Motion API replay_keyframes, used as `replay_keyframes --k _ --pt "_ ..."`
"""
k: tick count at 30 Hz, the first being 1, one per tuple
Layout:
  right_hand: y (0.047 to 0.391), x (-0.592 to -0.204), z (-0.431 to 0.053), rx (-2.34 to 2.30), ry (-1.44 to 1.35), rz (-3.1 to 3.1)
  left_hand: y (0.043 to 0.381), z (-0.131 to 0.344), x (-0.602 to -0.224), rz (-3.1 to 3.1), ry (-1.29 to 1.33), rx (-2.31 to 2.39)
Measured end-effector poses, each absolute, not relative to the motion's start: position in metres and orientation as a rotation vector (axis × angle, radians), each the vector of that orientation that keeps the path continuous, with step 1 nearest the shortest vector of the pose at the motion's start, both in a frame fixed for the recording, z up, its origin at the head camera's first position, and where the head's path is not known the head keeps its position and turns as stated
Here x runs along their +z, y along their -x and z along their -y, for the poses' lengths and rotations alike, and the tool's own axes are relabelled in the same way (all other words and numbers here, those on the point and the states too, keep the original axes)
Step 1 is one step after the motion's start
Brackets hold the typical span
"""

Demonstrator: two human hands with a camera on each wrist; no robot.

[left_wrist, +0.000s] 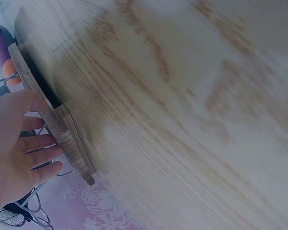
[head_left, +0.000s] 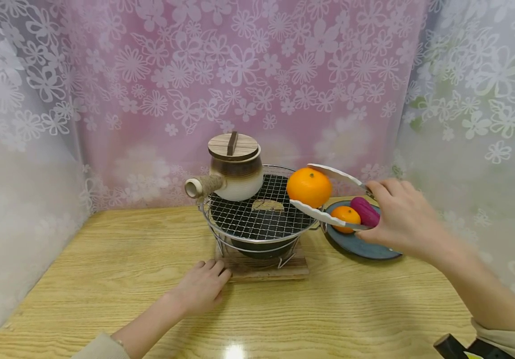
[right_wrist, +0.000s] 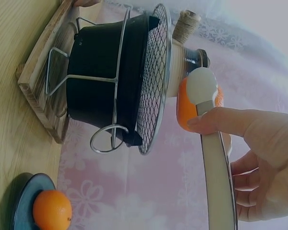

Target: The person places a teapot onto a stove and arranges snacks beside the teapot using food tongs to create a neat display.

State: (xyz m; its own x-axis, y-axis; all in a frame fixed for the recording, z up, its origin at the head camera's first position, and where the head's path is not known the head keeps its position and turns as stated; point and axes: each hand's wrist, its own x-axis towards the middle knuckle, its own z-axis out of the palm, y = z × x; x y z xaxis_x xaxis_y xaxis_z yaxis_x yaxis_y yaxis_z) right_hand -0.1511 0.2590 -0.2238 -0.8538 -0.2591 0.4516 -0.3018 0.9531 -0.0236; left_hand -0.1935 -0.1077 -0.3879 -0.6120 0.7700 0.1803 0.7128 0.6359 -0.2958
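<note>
My right hand (head_left: 403, 217) grips a pair of tongs (head_left: 329, 215) with white scalloped tips, its thumb on one arm of the tongs. Between the tips sits a large orange (head_left: 309, 187), held just over the right rim of a round wire grill (head_left: 257, 219). In the right wrist view the orange (right_wrist: 186, 108) is partly hidden behind a white tip. My left hand (head_left: 201, 286) rests at the left end of a wooden board (head_left: 279, 271) under the grill. Its fingers (left_wrist: 41, 157) look fairly straight and touch the board edge in the left wrist view.
A side-handled pot (head_left: 237, 179) with a wooden lid stands on the grill's back left. Right of the grill, a dark blue plate (head_left: 365, 249) bears a smaller orange (head_left: 346, 218) and a purple vegetable (head_left: 365, 211). A black object (head_left: 463, 346) shows at the lower right. Flowered curtains surround the table.
</note>
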Motion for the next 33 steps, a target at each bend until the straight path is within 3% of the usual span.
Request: replay_keyframes --k 33 --pt "0.152 -0.225 -0.234 0.090 -0.548 2.564 0.194 0.109 -0.391 2.547 1.187 0.295"
